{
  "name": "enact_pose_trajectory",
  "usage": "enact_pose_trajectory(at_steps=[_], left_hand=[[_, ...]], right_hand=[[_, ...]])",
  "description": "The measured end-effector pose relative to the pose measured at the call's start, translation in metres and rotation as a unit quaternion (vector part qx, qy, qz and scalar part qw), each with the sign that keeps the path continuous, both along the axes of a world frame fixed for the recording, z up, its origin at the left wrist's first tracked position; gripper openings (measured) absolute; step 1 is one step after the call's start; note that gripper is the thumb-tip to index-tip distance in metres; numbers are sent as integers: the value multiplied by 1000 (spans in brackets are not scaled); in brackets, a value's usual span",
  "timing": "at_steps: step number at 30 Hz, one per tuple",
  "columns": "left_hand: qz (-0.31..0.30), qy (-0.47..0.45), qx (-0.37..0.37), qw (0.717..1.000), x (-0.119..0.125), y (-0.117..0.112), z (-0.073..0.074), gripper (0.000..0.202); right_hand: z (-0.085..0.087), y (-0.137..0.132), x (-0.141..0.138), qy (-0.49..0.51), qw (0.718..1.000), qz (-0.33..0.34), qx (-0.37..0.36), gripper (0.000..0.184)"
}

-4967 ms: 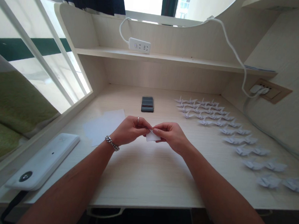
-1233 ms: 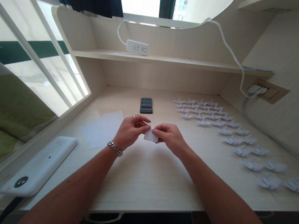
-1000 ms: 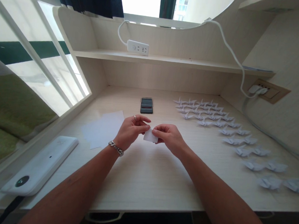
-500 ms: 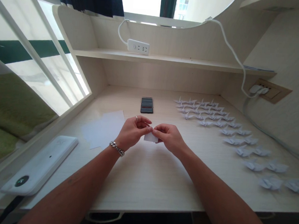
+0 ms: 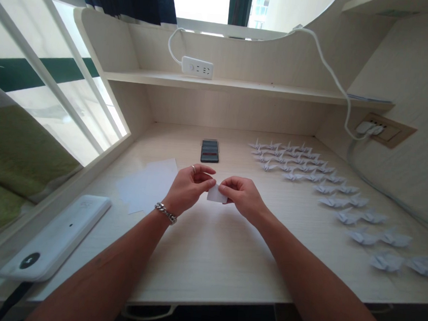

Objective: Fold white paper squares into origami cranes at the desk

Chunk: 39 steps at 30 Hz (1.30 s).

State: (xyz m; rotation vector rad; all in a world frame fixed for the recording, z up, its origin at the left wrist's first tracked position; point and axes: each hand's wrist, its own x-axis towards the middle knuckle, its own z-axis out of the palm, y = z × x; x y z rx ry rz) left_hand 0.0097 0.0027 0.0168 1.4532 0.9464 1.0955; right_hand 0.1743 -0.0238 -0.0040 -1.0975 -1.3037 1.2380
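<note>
A small folded piece of white paper (image 5: 216,194) is held in the air over the desk, between my two hands. My left hand (image 5: 190,186), with a ring and a chain bracelet, pinches its upper left corner between thumb and fingers. On the other side my right hand (image 5: 244,196) grips the paper's right edge, thumb on top and fingers curled. Parts of the fold behind the fingers are hidden. Loose sheets of white paper (image 5: 151,183) lie left of my left hand. Several rows of folded paper cranes (image 5: 308,168) stand on the right.
A small dark open case (image 5: 210,151) lies beyond my hands. At the left edge of the desk (image 5: 213,264) sits a white lamp-like device (image 5: 58,237) with a black cable. A power strip (image 5: 197,67) rests on the shelf; its white cord hangs to a wall socket (image 5: 387,130).
My left thumb and fingers have shifted slightly left along the paper, so a bit more of its top edge shows. The right hand stays almost still.
</note>
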Motion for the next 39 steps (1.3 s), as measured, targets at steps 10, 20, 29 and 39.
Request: enact_pose_trajectory(at_steps=[10, 20, 29, 39], left_hand=[[-3, -1, -6, 1000, 2, -2, -3, 27], [-10, 102, 33, 994, 4, -1, -3, 25], [10, 99, 51, 994, 4, -1, -5, 25], [18, 77, 36, 996, 1, 4, -6, 25]], right_hand=[[-7, 1, 2, -93, 994, 4, 55, 21], [-6, 2, 0, -81, 994, -22, 64, 22], [-8, 3, 1, -92, 994, -15, 57, 23], [-3, 3, 0, -21, 1000, 2, -8, 21]])
